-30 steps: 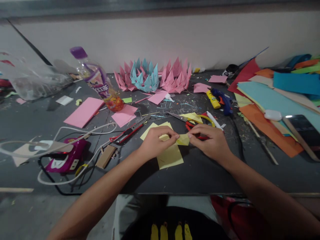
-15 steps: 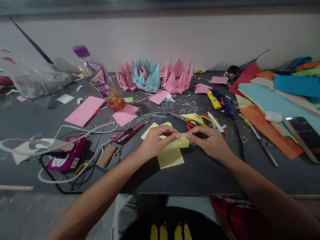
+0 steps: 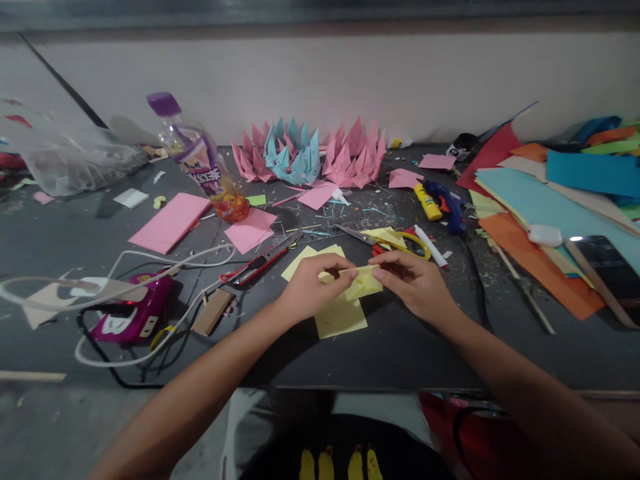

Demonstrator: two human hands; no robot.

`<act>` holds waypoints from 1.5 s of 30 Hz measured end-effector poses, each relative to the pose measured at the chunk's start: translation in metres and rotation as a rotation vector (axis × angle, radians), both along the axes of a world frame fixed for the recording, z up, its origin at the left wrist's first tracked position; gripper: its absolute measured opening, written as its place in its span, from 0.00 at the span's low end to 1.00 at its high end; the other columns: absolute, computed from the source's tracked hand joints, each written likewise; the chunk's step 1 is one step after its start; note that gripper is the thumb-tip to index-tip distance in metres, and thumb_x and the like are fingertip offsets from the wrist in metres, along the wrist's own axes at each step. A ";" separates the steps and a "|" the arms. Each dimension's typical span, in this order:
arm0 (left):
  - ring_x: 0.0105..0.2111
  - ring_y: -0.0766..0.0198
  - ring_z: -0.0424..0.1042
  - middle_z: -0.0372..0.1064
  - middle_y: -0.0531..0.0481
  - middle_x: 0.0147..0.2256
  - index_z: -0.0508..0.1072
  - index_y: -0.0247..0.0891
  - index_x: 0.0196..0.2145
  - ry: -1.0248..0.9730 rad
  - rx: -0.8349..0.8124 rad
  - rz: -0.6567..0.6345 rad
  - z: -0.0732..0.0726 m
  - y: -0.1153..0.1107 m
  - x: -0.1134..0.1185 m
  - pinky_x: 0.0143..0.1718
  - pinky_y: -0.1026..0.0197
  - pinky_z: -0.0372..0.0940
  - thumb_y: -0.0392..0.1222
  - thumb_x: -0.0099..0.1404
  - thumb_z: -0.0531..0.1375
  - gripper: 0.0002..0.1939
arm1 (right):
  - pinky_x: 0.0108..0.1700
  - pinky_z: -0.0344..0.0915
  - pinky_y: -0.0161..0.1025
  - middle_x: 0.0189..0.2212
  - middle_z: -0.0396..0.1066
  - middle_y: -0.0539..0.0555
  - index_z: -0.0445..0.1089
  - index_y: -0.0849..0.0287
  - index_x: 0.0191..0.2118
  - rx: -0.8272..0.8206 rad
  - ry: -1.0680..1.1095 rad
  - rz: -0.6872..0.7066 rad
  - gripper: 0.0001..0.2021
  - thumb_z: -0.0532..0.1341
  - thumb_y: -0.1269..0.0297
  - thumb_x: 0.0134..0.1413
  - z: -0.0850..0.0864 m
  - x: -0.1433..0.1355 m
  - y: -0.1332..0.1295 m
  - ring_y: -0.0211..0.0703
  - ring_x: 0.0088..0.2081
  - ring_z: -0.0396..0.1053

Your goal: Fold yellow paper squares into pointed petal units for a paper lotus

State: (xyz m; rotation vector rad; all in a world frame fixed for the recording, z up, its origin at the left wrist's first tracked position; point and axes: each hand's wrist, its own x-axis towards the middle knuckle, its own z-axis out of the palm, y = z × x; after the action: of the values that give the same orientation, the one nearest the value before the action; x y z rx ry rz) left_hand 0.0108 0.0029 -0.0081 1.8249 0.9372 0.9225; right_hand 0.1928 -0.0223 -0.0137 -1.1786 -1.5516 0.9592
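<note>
Between both hands is a small folded piece of yellow paper (image 3: 364, 283). My left hand (image 3: 316, 283) pinches its left end between thumb and fingers. The thumb and fingers of my right hand (image 3: 416, 283) close on its right end. Below it, flat on the table, lies a yellow paper sheet (image 3: 343, 320). More yellow sheets (image 3: 299, 261) stick out behind my left hand. Just beyond my right hand are scissors (image 3: 423, 247) with yellow and red handles, their blades pointing left over a yellow paper piece.
Left of my hands lie a red utility knife (image 3: 260, 265), a cardboard piece (image 3: 213, 311) and a purple power strip (image 3: 137, 313) with looped cables. Behind stand a bottle (image 3: 203, 163) and pink and blue folded-paper rings (image 3: 293, 160). A glue gun (image 3: 453, 210), coloured paper (image 3: 545, 200) and a phone (image 3: 607, 267) are right.
The folded yellow paper has tilted slightly, its right end now a little higher. My right thumb has shifted slightly on it. Everything else stays in place.
</note>
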 end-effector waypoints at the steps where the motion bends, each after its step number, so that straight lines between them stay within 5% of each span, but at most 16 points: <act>1: 0.27 0.68 0.67 0.71 0.51 0.26 0.72 0.34 0.27 0.023 0.012 -0.019 0.000 -0.001 0.001 0.30 0.67 0.63 0.37 0.59 0.57 0.06 | 0.30 0.69 0.35 0.26 0.73 0.51 0.71 0.58 0.30 0.033 -0.038 -0.020 0.04 0.62 0.64 0.48 0.000 0.000 0.000 0.39 0.28 0.70; 13: 0.27 0.67 0.68 0.71 0.52 0.26 0.72 0.35 0.28 0.062 0.068 -0.030 -0.006 -0.002 0.002 0.30 0.66 0.62 0.36 0.58 0.56 0.06 | 0.26 0.64 0.32 0.24 0.73 0.51 0.71 0.59 0.29 0.196 -0.330 0.032 0.06 0.58 0.67 0.52 -0.002 -0.002 -0.003 0.37 0.25 0.69; 20: 0.25 0.68 0.66 0.69 0.52 0.24 0.70 0.35 0.24 0.156 0.245 -0.004 -0.006 -0.004 0.005 0.30 0.66 0.61 0.34 0.54 0.56 0.04 | 0.28 0.63 0.33 0.23 0.71 0.51 0.70 0.59 0.28 0.288 -0.417 0.082 0.07 0.56 0.68 0.53 -0.005 -0.003 -0.005 0.37 0.26 0.68; 27: 0.25 0.68 0.66 0.67 0.54 0.22 0.67 0.35 0.22 0.098 0.097 0.069 -0.002 0.007 -0.005 0.31 0.66 0.63 0.33 0.51 0.55 0.03 | 0.27 0.63 0.32 0.20 0.70 0.48 0.68 0.57 0.23 0.227 -0.350 -0.053 0.07 0.57 0.70 0.48 0.005 0.002 -0.003 0.36 0.23 0.67; 31: 0.27 0.68 0.68 0.70 0.51 0.27 0.69 0.34 0.28 0.023 0.035 0.049 0.000 0.006 -0.005 0.33 0.65 0.64 0.36 0.55 0.56 0.03 | 0.27 0.64 0.33 0.21 0.71 0.49 0.68 0.58 0.24 0.195 -0.314 -0.067 0.06 0.57 0.68 0.48 0.006 0.003 -0.003 0.37 0.24 0.68; 37: 0.27 0.66 0.69 0.72 0.49 0.26 0.72 0.35 0.26 0.028 0.097 -0.073 -0.003 -0.003 0.006 0.31 0.65 0.63 0.38 0.59 0.57 0.07 | 0.30 0.66 0.35 0.24 0.73 0.50 0.69 0.57 0.26 0.284 -0.328 -0.008 0.05 0.57 0.69 0.49 0.002 -0.002 -0.004 0.39 0.27 0.69; 45: 0.26 0.67 0.69 0.73 0.51 0.26 0.72 0.35 0.23 0.010 0.099 0.035 -0.002 -0.002 0.003 0.31 0.65 0.64 0.36 0.57 0.59 0.06 | 0.29 0.66 0.35 0.21 0.70 0.49 0.67 0.57 0.24 0.243 -0.340 -0.121 0.05 0.57 0.69 0.47 0.001 0.003 -0.001 0.38 0.25 0.69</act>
State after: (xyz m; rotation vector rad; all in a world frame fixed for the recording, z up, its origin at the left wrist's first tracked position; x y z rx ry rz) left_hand 0.0142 0.0005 -0.0099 1.9033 0.9473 0.9982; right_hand 0.1962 -0.0233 -0.0122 -1.2891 -1.7817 0.4899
